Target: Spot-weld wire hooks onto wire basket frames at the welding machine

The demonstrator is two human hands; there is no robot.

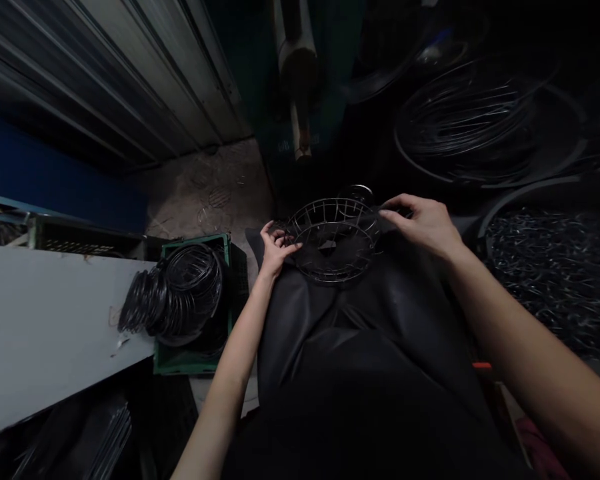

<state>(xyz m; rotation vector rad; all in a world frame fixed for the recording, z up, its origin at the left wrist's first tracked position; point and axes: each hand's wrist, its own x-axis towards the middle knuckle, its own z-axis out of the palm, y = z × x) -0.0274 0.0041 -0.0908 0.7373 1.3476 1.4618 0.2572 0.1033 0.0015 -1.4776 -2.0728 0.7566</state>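
A round wire guard [335, 243] lies on the black apron [380, 320] over the lap, with 2 hands at its rim. The left hand [276, 248] pinches the left edge; the right hand [425, 223] closes its fingers on the right edge, fingertips lost in shadow. A green crate [190, 363] of wire rings [180, 293] stands to the left, partly hidden. The dark tub [530, 190] on the right is cut off

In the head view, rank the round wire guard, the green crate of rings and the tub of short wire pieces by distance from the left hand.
1. Round wire guard: on the lap, rim gripped by the left hand.
2. Green crate: just to that hand's left.
3. Tub of wire pieces: far right, beyond the right hand.
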